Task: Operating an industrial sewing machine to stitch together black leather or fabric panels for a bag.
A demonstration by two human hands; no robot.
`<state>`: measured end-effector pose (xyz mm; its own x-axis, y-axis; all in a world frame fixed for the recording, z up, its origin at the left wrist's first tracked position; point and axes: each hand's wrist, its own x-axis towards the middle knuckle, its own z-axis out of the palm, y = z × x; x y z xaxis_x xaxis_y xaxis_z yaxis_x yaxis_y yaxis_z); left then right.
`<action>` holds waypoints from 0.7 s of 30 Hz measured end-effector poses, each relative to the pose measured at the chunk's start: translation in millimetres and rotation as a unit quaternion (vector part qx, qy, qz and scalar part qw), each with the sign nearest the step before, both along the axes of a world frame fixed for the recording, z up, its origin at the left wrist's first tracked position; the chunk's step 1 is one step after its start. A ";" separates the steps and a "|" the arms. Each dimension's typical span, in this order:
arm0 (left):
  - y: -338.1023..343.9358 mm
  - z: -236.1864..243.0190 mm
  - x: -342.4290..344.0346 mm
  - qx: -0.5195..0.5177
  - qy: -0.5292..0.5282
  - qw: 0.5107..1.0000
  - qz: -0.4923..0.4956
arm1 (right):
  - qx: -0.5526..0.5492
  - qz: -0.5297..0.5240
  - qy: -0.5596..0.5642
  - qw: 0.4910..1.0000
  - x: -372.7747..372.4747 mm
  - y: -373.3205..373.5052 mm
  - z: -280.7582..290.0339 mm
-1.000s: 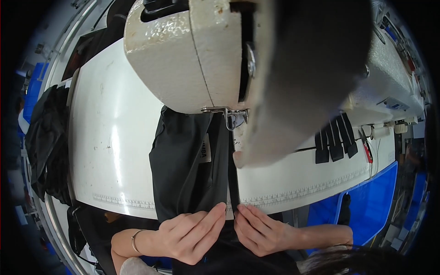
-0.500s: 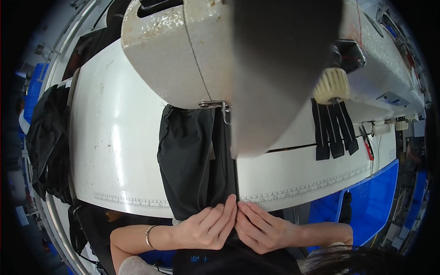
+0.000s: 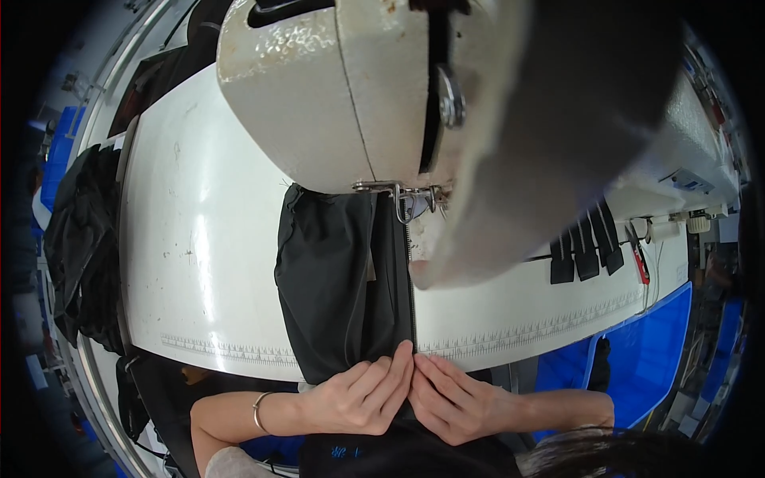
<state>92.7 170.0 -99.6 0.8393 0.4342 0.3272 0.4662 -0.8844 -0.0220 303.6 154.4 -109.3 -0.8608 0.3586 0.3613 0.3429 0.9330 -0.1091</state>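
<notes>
A dark grey fabric piece (image 3: 327, 279) lies on the white table of the sewing machine (image 3: 287, 95), running from the presser foot (image 3: 398, 199) toward me, with a black zipper tape (image 3: 409, 291) along its right edge. My left hand (image 3: 362, 394), a bangle on its wrist, pinches the fabric's near right edge. My right hand (image 3: 450, 406) pinches the zipper beside it, fingertips almost meeting the left hand's. A pale, blurred shape close to the camera hides part of the machine.
Black fabric (image 3: 84, 255) is heaped left of the table (image 3: 191, 263). Black strips (image 3: 586, 253) and red-handled snips (image 3: 641, 263) lie on the right. A blue bin (image 3: 645, 350) sits below the right edge, beyond a printed ruler scale.
Since a second ago my left hand has moved up and right, closer to my right hand, and the fabric has shifted right. The blurred foreground shape has swung left, then back right.
</notes>
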 end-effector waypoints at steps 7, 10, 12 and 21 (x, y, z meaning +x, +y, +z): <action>3.2 0.8 -1.2 -0.016 0.004 1.000 0.000 | -0.007 0.005 -0.014 1.000 -0.9 3.0 2.7; 12.0 -0.2 -1.4 -0.014 -0.007 1.000 0.001 | 0.003 0.003 -0.020 1.000 -0.7 11.6 4.6; 21.0 0.3 -0.7 -0.015 -0.017 1.000 0.007 | 0.045 0.009 -0.039 0.998 -0.4 21.2 6.0; 67.2 -4.9 -3.7 -0.092 -0.093 0.991 0.012 | 0.026 -0.032 -0.018 0.999 -6.8 56.3 -8.7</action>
<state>89.0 237.2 -104.4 0.7601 0.5202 0.3895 0.4680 -0.8540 0.2273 296.8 210.6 -118.1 -0.8494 0.3944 0.3506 0.4044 0.9133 -0.0476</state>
